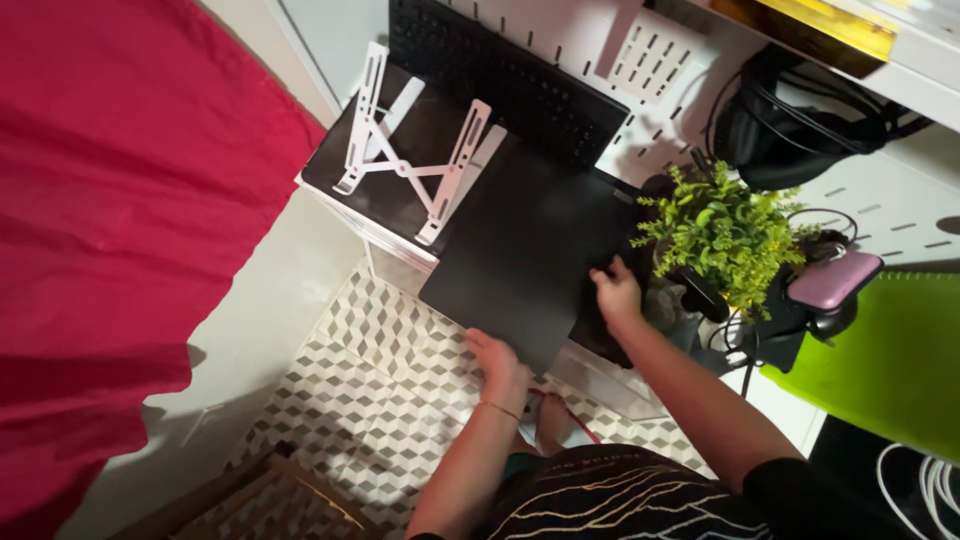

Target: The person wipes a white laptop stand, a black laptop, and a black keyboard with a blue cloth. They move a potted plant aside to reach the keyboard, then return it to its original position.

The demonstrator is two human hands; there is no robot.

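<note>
Nearest to me is the person's dark patterned shirt (610,495), and from it two bare forearms reach out over the tiled floor (380,400) toward a small white bench (600,385). Both hands are on a closed black laptop (520,250) that lies flat, partly on the bench top and partly jutting out over the floor at its near corner. The left hand (498,362), with a thin bracelet at the wrist, is clasped around that near overhanging corner. The right hand (615,292) grips the laptop's right edge, fingers curled over it, just beside a small green potted plant (725,235).

To the far left of the laptop a white folding laptop stand (415,150) sits opened on a dark surface, touching or just under the laptop's far edge; I cannot tell which. Beyond it a black keyboard (510,75) leans against a white pegboard wall (650,130). Right of the plant lie tangled black cables, a pink case (830,280) and a bright green folder (890,350). A red curtain (120,230) fills the left side.

To my eye the laptop is being handled with a two-handed hold, either being lifted or positioned. Any next move would call for keeping it level, clearing the plant's leaves on the right, and lining its base up squarely if it is to go onto the stand's arms.
</note>
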